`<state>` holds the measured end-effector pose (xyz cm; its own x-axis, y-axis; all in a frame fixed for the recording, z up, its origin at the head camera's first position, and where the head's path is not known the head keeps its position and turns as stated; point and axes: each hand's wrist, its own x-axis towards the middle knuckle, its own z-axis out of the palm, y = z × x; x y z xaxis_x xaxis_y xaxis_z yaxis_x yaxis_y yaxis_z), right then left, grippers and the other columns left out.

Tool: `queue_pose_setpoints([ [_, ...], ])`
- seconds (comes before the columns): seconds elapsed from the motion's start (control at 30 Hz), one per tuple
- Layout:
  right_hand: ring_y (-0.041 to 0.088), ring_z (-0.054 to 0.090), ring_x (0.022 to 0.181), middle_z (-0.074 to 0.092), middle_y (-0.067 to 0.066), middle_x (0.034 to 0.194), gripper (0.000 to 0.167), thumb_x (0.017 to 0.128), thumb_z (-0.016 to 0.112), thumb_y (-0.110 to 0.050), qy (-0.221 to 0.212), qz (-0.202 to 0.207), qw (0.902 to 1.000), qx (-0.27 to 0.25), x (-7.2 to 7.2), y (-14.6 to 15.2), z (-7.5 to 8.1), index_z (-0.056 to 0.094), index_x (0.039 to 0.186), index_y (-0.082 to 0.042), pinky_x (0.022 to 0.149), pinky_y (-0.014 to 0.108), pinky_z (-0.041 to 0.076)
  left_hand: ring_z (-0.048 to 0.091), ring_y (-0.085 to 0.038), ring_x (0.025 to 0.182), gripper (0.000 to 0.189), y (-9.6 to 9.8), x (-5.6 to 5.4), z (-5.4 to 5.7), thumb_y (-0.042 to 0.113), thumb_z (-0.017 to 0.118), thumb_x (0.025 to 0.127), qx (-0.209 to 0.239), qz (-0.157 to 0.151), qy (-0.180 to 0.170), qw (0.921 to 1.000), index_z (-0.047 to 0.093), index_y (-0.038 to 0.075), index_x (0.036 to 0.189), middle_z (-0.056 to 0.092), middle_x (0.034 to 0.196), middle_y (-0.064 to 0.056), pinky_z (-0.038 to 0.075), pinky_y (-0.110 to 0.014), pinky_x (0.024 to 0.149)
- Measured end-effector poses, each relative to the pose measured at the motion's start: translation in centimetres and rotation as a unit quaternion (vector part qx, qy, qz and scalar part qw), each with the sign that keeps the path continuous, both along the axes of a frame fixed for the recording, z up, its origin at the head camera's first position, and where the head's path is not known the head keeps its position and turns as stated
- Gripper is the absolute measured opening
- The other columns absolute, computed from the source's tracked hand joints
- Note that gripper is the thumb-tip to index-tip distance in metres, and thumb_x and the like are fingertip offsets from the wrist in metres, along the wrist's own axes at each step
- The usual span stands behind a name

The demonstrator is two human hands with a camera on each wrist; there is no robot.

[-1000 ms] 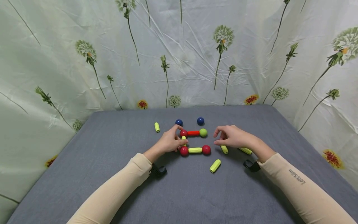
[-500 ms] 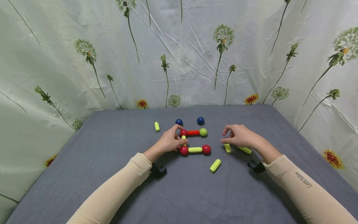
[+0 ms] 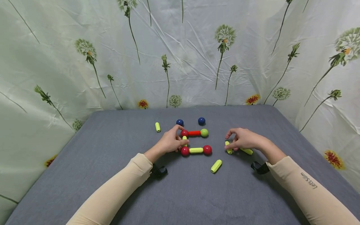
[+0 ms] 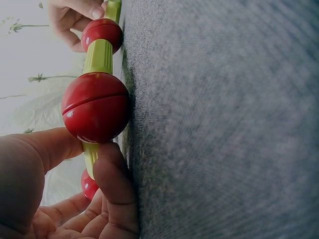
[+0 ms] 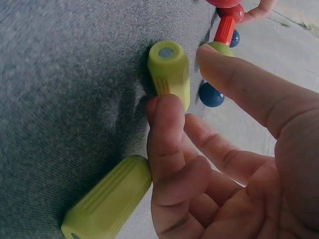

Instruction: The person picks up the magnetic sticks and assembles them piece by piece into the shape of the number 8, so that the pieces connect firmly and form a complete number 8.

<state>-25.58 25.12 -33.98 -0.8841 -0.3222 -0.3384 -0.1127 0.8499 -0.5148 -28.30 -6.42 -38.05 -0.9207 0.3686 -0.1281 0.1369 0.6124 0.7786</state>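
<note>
My left hand [image 3: 169, 141] grips a short yellow-green magnetic rod [image 4: 90, 157] between thumb and fingers. This rod joins a near red ball [image 3: 185, 151] and a far red ball [image 3: 184, 133]. A second yellow-green rod [image 3: 196, 150] runs from the near ball to another red ball [image 3: 207, 150]. From the far ball, a red rod [image 3: 194, 133] leads to a green ball [image 3: 204, 132]. My right hand [image 3: 244, 139] is at a loose yellow-green rod [image 5: 169, 67] with a grey disc in its end. Its fingertips are against the rod; the thumb stands apart.
Another loose yellow-green rod [image 3: 247, 151] lies beside the right hand. One more rod [image 3: 216, 166] is nearer the front, and a further rod [image 3: 157, 127] sits back left. Two blue balls [image 3: 201, 121] stand behind the assembly on the grey cloth [image 3: 180, 193]. A flowered curtain [image 3: 191, 53] hangs behind.
My right hand has moved right, away from the assembly, then lowered to the loose rod beside it. That rod has shifted slightly right. The left hand keeps its grip in place.
</note>
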Motion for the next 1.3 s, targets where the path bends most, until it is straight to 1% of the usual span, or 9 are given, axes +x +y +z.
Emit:
queue_pose_setpoints([
  [0.07, 0.016, 0.062, 0.07, 0.068, 0.003, 0.077, 0.048, 0.081, 0.071, -0.04, -0.005, -0.002, 1.0, -0.001, 0.0, 0.0, -0.1, 0.054, 0.116, -0.012, 0.06, 0.028, 0.042, 0.061, -0.018, 0.057, 0.051, 0.0, 0.0, 0.0, 0.034, 0.069, 0.084, -0.001, 0.0, 0.001, 1.0, 0.041, 0.024, 0.126, 0.066, 0.077, -0.004, 0.052, -0.031, 0.054],
  [0.33, 0.015, 0.063, 0.07, 0.068, 0.001, 0.077, 0.042, 0.081, 0.072, -0.036, 0.001, -0.001, 1.0, 0.006, 0.0, -0.3, -0.3, 0.056, 0.112, -0.012, 0.061, 0.028, 0.042, 0.061, -0.018, 0.057, 0.052, 0.0, -0.1, 0.0, 0.035, 0.069, 0.084, -0.006, 0.002, 0.002, 1.0, 0.041, 0.025, 0.126, 0.066, 0.077, -0.004, 0.052, -0.031, 0.054],
  [0.57, 0.015, 0.062, 0.067, 0.069, 0.002, 0.073, 0.039, 0.081, 0.072, -0.033, 0.004, 0.003, 0.9998, 0.017, 0.0, -0.7, -0.3, 0.057, 0.11, -0.011, 0.061, 0.027, 0.043, 0.06, -0.018, 0.057, 0.052, -0.1, -0.1, -0.1, 0.035, 0.069, 0.084, -0.008, 0.0, 0.003, 1.0, 0.04, 0.024, 0.126, 0.065, 0.076, -0.004, 0.052, -0.031, 0.054],
  [0.87, 0.013, 0.06, 0.061, 0.066, 0.001, 0.069, 0.034, 0.079, 0.072, -0.024, -0.001, -0.016, 0.9996, 0.024, -0.2, -1.4, -0.6, 0.058, 0.107, -0.011, 0.057, 0.027, 0.049, 0.06, -0.018, 0.057, 0.053, -0.1, 0.1, -0.1, 0.037, 0.069, 0.084, -0.014, 0.0, 0.01, 0.9999, 0.04, 0.024, 0.126, 0.065, 0.076, -0.003, 0.052, -0.031, 0.054],
  [1.1, 0.012, 0.057, 0.057, 0.064, 0.003, 0.066, 0.033, 0.081, 0.069, -0.022, 0.005, -0.03, 0.9995, 0.007, -0.6, -1.7, -0.6, 0.058, 0.109, -0.009, 0.057, 0.026, 0.048, 0.061, -0.018, 0.057, 0.053, 0.0, 0.1, -0.1, 0.036, 0.069, 0.084, -0.011, -0.002, 0.008, 0.9999, 0.04, 0.024, 0.127, 0.065, 0.076, -0.004, 0.052, -0.031, 0.054],
  [1.3, 0.013, 0.062, 0.065, 0.067, 0.004, 0.073, 0.035, 0.08, 0.069, -0.025, -0.006, -0.047, 0.9986, -0.023, -1.2, -1.8, -0.5, 0.059, 0.109, -0.008, 0.063, 0.028, 0.052, 0.06, -0.018, 0.056, 0.053, -0.1, -0.1, -0.2, 0.036, 0.069, 0.084, -0.007, -0.004, 0.012, 0.9999, 0.04, 0.024, 0.127, 0.065, 0.076, -0.004, 0.052, -0.031, 0.054],
])
